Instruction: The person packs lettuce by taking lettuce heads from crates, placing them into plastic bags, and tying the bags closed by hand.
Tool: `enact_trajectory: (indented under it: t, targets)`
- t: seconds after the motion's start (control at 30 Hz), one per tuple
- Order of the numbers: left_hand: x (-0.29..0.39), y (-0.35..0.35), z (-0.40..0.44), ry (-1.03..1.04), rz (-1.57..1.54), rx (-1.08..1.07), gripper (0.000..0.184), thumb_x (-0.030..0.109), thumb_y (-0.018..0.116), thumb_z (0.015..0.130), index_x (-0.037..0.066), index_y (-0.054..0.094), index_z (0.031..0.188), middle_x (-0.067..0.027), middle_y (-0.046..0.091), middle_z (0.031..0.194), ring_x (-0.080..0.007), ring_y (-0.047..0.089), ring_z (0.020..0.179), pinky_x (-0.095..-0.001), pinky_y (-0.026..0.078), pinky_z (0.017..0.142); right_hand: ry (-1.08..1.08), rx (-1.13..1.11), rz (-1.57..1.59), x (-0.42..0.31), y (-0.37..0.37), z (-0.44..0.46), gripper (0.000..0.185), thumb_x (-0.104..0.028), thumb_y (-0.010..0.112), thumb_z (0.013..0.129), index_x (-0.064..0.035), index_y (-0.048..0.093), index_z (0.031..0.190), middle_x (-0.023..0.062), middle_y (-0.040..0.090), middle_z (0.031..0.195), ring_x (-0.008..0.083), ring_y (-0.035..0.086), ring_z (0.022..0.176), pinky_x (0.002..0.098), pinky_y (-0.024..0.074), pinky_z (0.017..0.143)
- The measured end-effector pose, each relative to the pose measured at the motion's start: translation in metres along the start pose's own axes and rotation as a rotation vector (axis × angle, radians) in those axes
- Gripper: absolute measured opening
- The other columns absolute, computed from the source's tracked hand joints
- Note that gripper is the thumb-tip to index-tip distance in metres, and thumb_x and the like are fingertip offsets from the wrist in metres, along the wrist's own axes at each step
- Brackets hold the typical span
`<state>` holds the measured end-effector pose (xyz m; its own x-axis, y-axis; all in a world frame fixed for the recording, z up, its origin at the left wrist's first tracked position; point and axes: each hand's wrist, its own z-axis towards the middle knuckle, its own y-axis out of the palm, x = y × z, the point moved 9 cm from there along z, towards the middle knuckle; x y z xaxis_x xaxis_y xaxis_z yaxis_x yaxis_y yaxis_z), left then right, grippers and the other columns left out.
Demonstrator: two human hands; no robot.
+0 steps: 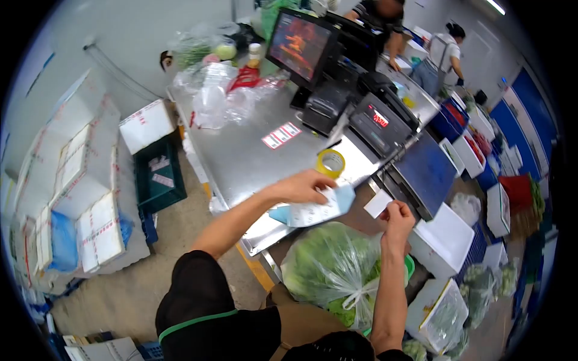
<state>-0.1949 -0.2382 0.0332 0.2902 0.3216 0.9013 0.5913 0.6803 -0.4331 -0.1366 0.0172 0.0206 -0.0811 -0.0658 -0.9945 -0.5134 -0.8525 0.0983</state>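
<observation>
My left hand (pixel 304 188) is closed on a blue-and-white printed paper (pixel 319 207) at the edge of the metal table (pixel 235 162). Between the fingers of my right hand (pixel 398 224) is a small white label (pixel 377 204), pinched by its edge. Below both hands, close to my body, sits a clear plastic bag of leafy greens (pixel 328 262), its top tied in a knot. A roll of yellow tape (pixel 331 162) stands just beyond my left hand.
A screen (pixel 301 47), a label printer (pixel 328 107) and a scale with a lit red display (pixel 378 117) stand on the table. Foam boxes (pixel 99 231) line the left wall. More foam boxes (pixel 442 237) and bagged vegetables (pixel 481 289) lie right. Two people (pixel 442 57) work behind.
</observation>
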Motion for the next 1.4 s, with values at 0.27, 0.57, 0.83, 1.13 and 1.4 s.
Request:
enact_trajectory:
  t: [0.27, 0.57, 0.83, 1.13, 1.4]
  targets:
    - [0.02, -0.171, -0.1, -0.137, 0.044, 0.485, 0.048, -0.001, 0.061, 0.074, -0.005, 0.054, 0.121, -0.012, 0.063, 0.105, -0.0176, 0.061, 0.091, -0.0259, 0.047, 0.082, -0.376, 0.392, -0.315, -0.082, -0.194, -0.025, 0.011, -0.007, 0.061, 0.081, 0.0041, 0.062, 0.083, 0.0025, 0.06, 0.071, 0.0096, 0.054, 0.066, 0.0245, 0.044, 0.063]
    - [-0.16, -0.13, -0.001, -0.21, 0.553, 0.335, 0.047, 0.009, 0.067, 0.073, 0.002, 0.056, 0.118, -0.0165, 0.064, 0.096, -0.0212, 0.062, 0.084, -0.0312, 0.048, 0.074, -0.83, 0.383, -1.103, -0.049, -0.175, -0.072, 0.011, -0.003, 0.064, 0.071, -0.0035, 0.058, 0.08, 0.0091, 0.061, 0.078, 0.0279, 0.058, 0.074, 0.0362, 0.0401, 0.071]
    - [-0.017, 0.134, -0.06, -0.176, 0.103, -0.106, 0.03, 0.013, 0.065, 0.082, 0.001, 0.062, 0.108, -0.0116, 0.068, 0.088, -0.018, 0.065, 0.076, -0.0304, 0.051, 0.071, -0.385, -0.039, -0.745, -0.015, -0.176, -0.047, 0.033, -0.014, 0.056, 0.088, -0.0013, 0.057, 0.118, 0.0187, 0.058, 0.119, 0.0297, 0.055, 0.113, 0.0356, 0.0362, 0.101]
    - [0.032, 0.286, -0.117, -0.393, 0.048, -0.038, 0.058, 0.021, 0.072, 0.078, 0.002, 0.045, 0.126, -0.0136, 0.065, 0.081, -0.0214, 0.063, 0.067, -0.033, 0.049, 0.064, -0.263, -0.403, -0.667, 0.079, -0.137, -0.04, 0.05, -0.024, 0.043, 0.094, -0.001, 0.034, 0.138, 0.0192, 0.042, 0.139, 0.0337, 0.04, 0.128, 0.0387, 0.0284, 0.107]
    - [0.066, 0.31, -0.103, -0.278, 0.007, 0.581, 0.065, 0.014, 0.071, 0.075, 0.003, 0.041, 0.131, -0.0079, 0.052, 0.069, -0.0151, 0.049, 0.061, -0.0285, 0.042, 0.06, -0.326, -0.224, -0.582, 0.031, -0.31, -0.049, 0.037, -0.016, 0.055, 0.089, 0.003, 0.052, 0.12, 0.0209, 0.058, 0.114, 0.0293, 0.061, 0.095, 0.0347, 0.0469, 0.081]
